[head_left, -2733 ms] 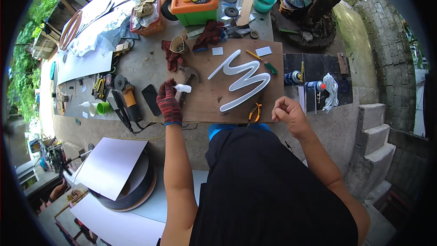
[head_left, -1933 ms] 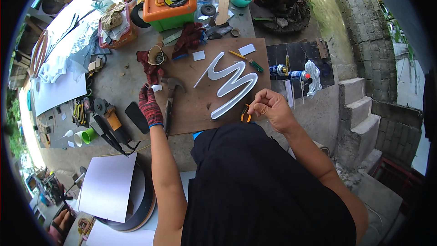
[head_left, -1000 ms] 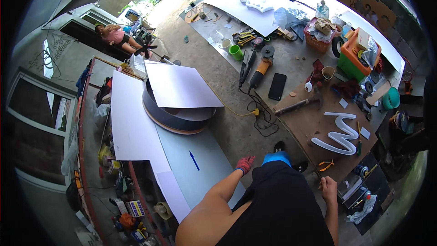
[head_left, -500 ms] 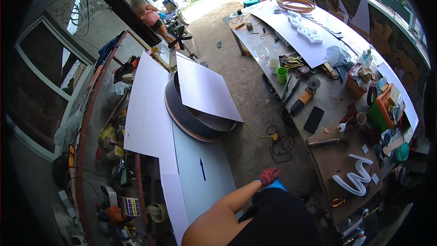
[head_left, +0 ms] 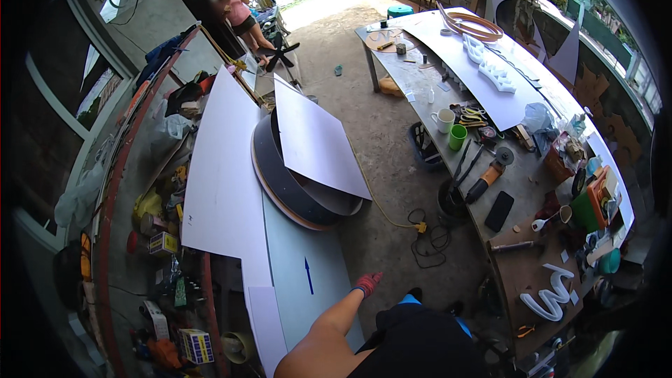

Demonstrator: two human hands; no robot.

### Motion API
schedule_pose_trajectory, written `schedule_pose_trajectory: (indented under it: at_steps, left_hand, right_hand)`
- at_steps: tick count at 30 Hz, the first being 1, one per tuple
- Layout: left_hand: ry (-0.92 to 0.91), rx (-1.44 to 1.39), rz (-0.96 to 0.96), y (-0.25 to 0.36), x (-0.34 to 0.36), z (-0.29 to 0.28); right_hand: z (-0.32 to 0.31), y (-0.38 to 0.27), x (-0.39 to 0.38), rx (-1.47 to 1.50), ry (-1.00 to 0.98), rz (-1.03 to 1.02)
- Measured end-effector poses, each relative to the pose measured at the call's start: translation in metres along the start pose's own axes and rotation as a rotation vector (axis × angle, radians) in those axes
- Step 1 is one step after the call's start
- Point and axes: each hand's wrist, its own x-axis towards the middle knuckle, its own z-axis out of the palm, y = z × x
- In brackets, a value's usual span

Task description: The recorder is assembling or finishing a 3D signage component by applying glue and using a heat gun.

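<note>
My left hand [head_left: 366, 283], in a red-and-grey glove, hangs loosely with fingers apart and nothing visible in it, right of the light-blue panel [head_left: 308, 315] with its dark arrow. A white sheet [head_left: 217, 175] lies along that panel's left. On them stands a wide dark ring [head_left: 276, 171] topped by another white sheet [head_left: 318, 143]. At the right, a brown board [head_left: 518, 276] carries a white squiggly shape [head_left: 549, 304], a hammer [head_left: 511, 246], orange-handled pliers [head_left: 525, 330] and a small white bottle [head_left: 539, 225]. My right hand is out of view.
A long workbench [head_left: 483, 196] on the right bears an angle grinder [head_left: 486, 178], cups and tools. A cluttered red-framed rack [head_left: 119, 252] runs along the left. A coiled cord [head_left: 427, 241] lies on the floor between. A person in pink [head_left: 238, 10] is by the doorway.
My view has swung left from the brown board to the space between tables. My left hand has let go of the white bottle and come lower. My right hand has left view.
</note>
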Motion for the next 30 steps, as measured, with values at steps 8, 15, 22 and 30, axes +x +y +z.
schedule_pose_trajectory:
  at_steps: [8, 15, 22, 30]
  left_hand:
    - [-0.01, -0.193, 0.076, 0.02, -0.007, 0.05]
    - [-0.117, -0.072, 0.004, 0.026, -0.024, 0.033]
    - [0.037, -0.108, -0.059, -0.013, -0.018, 0.026]
    - [-0.027, -0.112, -0.045, 0.008, -0.019, 0.044]
  right_hand:
    - [-0.028, -0.011, 0.021, -0.046, -0.072, -0.107]
    - [-0.035, 0.001, 0.043, -0.047, -0.108, -0.193]
    - [-0.042, -0.011, 0.043, -0.021, -0.203, 0.0]
    - [-0.038, -0.013, 0.026, 0.05, 0.138, 0.309]
